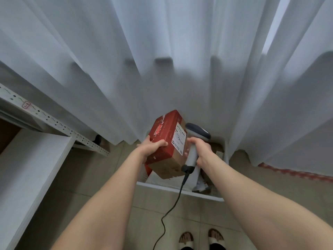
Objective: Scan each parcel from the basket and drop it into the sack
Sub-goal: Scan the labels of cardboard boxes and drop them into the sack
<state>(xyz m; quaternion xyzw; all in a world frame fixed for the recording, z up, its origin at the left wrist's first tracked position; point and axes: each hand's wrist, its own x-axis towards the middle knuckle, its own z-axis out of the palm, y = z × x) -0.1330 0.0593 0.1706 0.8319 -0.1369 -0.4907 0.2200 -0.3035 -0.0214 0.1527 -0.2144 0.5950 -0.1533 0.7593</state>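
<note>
A red parcel [162, 130] is held tilted in the air above the white basket [180, 190]. It is gripped by the left hand [153, 147], whose fingers are curled over the near edge of the red face. Its white label [178, 139] is turned to the right, just beside the scanner [196, 134]. The scanner's pale handle is wrapped by the closed fingers of the right hand [200, 150], and the dark-topped head is angled toward the label.

A black cable [177, 199] hangs from the butt of the handle, crosses the basket's near rim and trails onto the tiled floor [108, 177]. Further packages are seen inside the basket (too blurred to be told apart).

The far rim of the basket is met by the hem of a white curtain [162, 51], so no gap shows behind it. To the left, a perforated metal shelf rail [54, 121] and the edge of a white surface [36, 168] are set well apart from the left forearm, with a band of floor between. Two sandalled feet [186, 239] are placed short of the near rim. On the right, a red patterned strip [297, 175] shows under the curtain hem.
</note>
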